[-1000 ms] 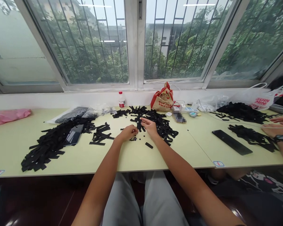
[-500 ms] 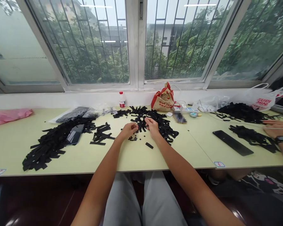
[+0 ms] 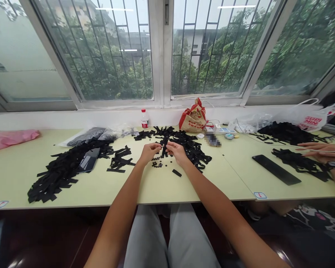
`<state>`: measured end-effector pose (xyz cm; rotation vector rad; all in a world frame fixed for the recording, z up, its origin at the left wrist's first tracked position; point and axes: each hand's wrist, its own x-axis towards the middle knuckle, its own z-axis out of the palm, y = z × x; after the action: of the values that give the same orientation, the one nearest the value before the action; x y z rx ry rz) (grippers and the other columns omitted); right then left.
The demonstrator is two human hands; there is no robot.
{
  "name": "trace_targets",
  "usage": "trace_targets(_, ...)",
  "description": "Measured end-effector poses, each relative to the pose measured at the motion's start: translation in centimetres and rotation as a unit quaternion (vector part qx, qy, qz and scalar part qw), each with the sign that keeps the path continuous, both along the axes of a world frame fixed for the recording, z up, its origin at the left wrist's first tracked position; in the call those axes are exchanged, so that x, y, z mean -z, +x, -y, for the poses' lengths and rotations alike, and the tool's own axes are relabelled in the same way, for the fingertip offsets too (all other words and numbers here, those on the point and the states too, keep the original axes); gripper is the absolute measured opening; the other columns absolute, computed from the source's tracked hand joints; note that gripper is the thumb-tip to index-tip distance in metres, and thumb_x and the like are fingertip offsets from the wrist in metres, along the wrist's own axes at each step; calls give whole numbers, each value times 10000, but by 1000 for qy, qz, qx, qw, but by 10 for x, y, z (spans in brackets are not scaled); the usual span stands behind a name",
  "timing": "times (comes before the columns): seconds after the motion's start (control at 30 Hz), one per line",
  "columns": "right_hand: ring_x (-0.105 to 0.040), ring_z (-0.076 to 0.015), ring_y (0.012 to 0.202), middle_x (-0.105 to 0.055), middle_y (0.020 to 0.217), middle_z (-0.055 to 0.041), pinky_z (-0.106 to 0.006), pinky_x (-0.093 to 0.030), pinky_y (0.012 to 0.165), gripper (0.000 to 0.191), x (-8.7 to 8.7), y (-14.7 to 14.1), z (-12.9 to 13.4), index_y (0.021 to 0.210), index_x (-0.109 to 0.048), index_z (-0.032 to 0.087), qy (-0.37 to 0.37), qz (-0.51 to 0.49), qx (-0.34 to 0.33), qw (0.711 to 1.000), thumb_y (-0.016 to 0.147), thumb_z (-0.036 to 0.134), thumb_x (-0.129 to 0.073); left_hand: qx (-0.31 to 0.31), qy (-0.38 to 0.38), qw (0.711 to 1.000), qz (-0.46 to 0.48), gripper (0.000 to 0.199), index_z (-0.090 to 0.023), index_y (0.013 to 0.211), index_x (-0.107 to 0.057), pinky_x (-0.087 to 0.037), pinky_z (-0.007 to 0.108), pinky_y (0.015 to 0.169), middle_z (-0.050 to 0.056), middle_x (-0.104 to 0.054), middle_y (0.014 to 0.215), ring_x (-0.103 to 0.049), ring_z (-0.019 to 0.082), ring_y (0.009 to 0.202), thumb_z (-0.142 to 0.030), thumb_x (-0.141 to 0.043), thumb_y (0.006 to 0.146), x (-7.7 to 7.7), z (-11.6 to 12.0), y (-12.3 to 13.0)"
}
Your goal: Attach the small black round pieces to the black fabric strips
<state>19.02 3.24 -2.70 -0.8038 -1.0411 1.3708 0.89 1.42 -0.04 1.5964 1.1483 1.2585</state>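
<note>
Over the middle of the table, my left hand (image 3: 150, 153) and my right hand (image 3: 176, 152) face each other with their fingertips pinched. A black strip (image 3: 164, 149) hangs between them, its top at my right fingertips. Whatever my left fingers pinch is too small to make out. Small black rings (image 3: 157, 164) lie on the table just below the hands. Behind and to the right spreads a pile of black strips (image 3: 196, 150). One short black strip (image 3: 176, 172) lies apart, nearer the front edge.
A long heap of black strips (image 3: 57, 169) with a phone (image 3: 89, 160) on it fills the left. Toward the window stand a red-capped bottle (image 3: 145, 120) and a paper bag (image 3: 193, 120). At right, another person's hand (image 3: 315, 150) is by black strips (image 3: 298, 162) and a black slab (image 3: 276, 169).
My hands have come closer to the hanging black strip, which now shows between them. My right hand has shifted slightly left and down. The other person's hand has moved left.
</note>
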Motion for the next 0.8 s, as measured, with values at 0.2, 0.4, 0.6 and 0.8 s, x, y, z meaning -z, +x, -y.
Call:
trace_targets(0.2,-601,-117,619,-694,799,-29,-234,-474,512,394,-4,0,6,916,-740,166,14,22,3,1000,612,390,-850,-4,2,1000,-9,278,-163,917,-748,-502,294,677,48,-714,835,-607,147,708,-352,-740,715,0,0,1)
trace_targets(0.4,-596,-133,611,-697,740,-38,-274,-486,558,429,-9,-4,13,946,-752,154,28,57,-18,998,608,397,-855,5,8,1000,8,263,-154,884,-742,-492,288,680,42,-706,804,-602,144,700,-348,-755,707,0,0,1)
trace_targets(0.6,-616,-142,635,-718,807,-61,-280,-500,578,435,-10,-5,14,965,-746,149,38,62,-30,997,616,386,-853,16,22,1000,13,266,-150,866,-725,-469,272,646,30,-683,769,-579,134,674,-360,-759,706,0,1,2)
trace_targets(0.8,-598,-138,626,-719,818,-57,-277,-481,554,429,-11,-4,14,955,-745,159,46,78,-21,996,618,406,-840,25,9,1000,9,299,-142,893,-735,-470,272,648,34,-686,782,-577,129,669,-361,-776,694,0,1,3)
